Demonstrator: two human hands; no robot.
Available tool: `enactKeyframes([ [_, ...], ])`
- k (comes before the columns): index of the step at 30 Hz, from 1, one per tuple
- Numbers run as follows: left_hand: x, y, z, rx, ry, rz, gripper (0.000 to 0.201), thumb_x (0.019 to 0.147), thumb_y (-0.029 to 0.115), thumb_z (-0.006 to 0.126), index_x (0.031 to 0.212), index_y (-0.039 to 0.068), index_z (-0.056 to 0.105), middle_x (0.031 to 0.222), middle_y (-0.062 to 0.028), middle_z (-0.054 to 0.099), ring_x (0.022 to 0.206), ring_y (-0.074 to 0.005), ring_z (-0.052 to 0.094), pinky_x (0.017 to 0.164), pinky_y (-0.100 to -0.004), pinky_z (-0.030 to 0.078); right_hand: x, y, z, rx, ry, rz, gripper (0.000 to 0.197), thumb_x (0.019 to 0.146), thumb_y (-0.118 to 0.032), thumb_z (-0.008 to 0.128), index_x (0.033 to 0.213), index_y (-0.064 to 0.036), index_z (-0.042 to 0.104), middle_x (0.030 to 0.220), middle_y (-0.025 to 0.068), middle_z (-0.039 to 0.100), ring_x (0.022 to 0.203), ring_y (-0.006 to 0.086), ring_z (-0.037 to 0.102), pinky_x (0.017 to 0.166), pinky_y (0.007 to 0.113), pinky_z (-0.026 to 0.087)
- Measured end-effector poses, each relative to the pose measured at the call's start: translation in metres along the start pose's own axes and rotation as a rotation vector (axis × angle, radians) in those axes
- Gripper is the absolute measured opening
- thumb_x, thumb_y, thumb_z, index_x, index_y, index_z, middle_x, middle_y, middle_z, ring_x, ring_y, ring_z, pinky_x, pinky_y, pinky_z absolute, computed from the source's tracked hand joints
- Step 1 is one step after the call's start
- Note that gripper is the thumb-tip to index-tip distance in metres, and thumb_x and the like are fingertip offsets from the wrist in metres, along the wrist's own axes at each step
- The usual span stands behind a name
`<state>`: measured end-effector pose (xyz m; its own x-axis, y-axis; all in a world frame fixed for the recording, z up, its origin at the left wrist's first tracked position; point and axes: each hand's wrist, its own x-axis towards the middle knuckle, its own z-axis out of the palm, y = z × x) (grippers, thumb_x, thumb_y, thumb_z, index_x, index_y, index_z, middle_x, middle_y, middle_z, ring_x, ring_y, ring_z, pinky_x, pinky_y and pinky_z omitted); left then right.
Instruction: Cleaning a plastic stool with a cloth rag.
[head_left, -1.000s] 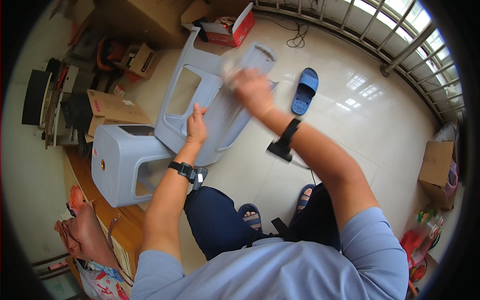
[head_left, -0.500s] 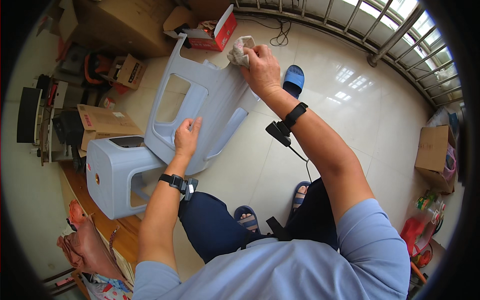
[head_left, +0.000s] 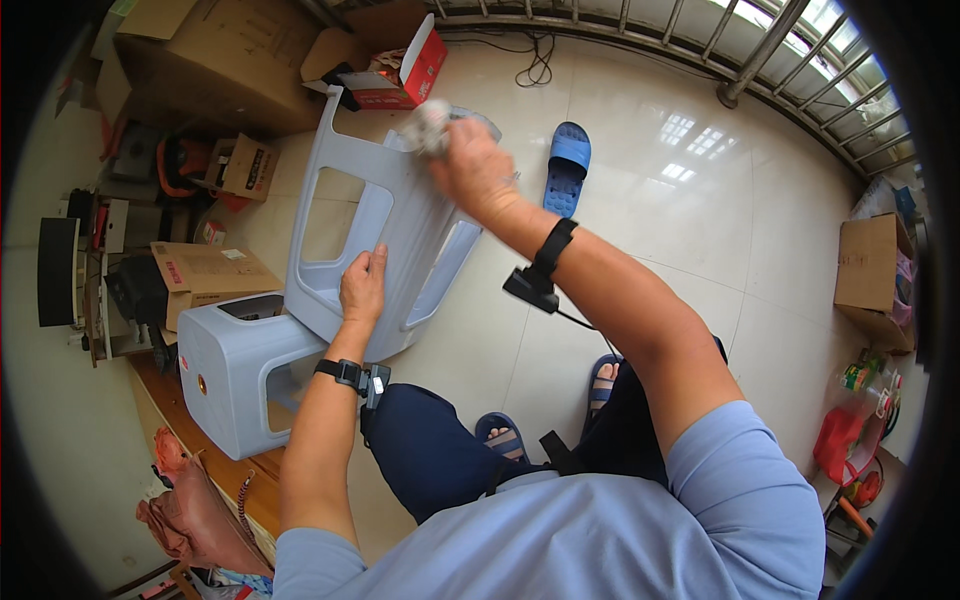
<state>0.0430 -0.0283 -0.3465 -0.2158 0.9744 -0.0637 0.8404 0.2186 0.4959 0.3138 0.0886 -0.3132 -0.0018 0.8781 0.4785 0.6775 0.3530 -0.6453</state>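
A pale blue-grey plastic stool (head_left: 412, 225) is tipped at a slant in front of me, its legs pointing away. My left hand (head_left: 362, 287) is closed on the stool's rim, thumb up along the side panel. A crumpled light-coloured rag (head_left: 428, 126) lies against the far leg end of the stool. My right hand (head_left: 474, 168), smeared by motion, is closed on this rag. A second stool of the same colour (head_left: 225, 385) lies on its side at the left, next to the first one's lower end.
A blue slipper (head_left: 567, 172) lies on the tiled floor right of the stool. Cardboard boxes (head_left: 215, 60) and a red box (head_left: 405, 85) stand at the far left. A wooden board (head_left: 225, 470) runs under the second stool. Metal railings (head_left: 650, 40) line the far side.
My right hand has moved the rag left and slightly nearer along the stool's leg end. My left hand keeps its hold on the rim. The view has shifted slightly.
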Motion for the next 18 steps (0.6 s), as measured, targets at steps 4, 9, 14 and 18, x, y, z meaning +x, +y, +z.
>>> enactKeyframes([
  [4,0.001,0.005,0.003,-0.004,0.012,0.027,0.072,0.111,0.066,0.055,0.083,0.0,0.061,0.075,-0.022,0.061,0.072,-0.0377,0.053,0.073,-0.0501,0.048,-0.002,0.05,0.003,-0.087,0.144,0.122,0.038,0.092,-0.026,0.079,0.119,-0.0071,0.06,0.113,0.0126,0.064,0.112,0.037,0.068,0.082,0.052,0.064],
  [9,-0.002,-0.012,-0.009,0.005,0.022,-0.024,0.075,0.109,0.071,0.053,0.082,0.002,0.062,0.077,-0.0243,0.065,0.075,-0.0449,0.061,0.074,-0.0542,0.048,-0.065,0.084,0.015,0.05,-0.368,0.657,0.037,0.098,-0.028,0.075,0.124,-0.0051,0.061,0.124,0.0193,0.071,0.115,0.0431,0.071,0.088,0.054,0.062],
  [14,0.011,0.013,0.013,0.065,0.026,0.047,0.076,0.11,0.071,0.052,0.08,0.002,0.06,0.079,-0.0255,0.066,0.076,-0.0474,0.062,0.074,-0.0563,0.048,-0.075,0.117,-0.003,0.043,0.17,0.4,0.035,0.102,-0.028,0.072,0.125,-0.0035,0.061,0.121,0.0252,0.069,0.111,0.0482,0.07,0.089,0.058,0.059],
  [18,0.002,-0.007,-0.008,0.07,0.002,-0.05,0.076,0.11,0.071,0.051,0.081,0.001,0.059,0.081,-0.027,0.067,0.078,-0.0498,0.061,0.074,-0.0569,0.048,-0.007,0.024,-0.023,0.113,0.143,0.242,0.036,0.098,-0.022,0.075,0.13,-0.0121,0.062,0.126,0.0165,0.065,0.107,0.0426,0.071,0.083,0.055,0.061],
])
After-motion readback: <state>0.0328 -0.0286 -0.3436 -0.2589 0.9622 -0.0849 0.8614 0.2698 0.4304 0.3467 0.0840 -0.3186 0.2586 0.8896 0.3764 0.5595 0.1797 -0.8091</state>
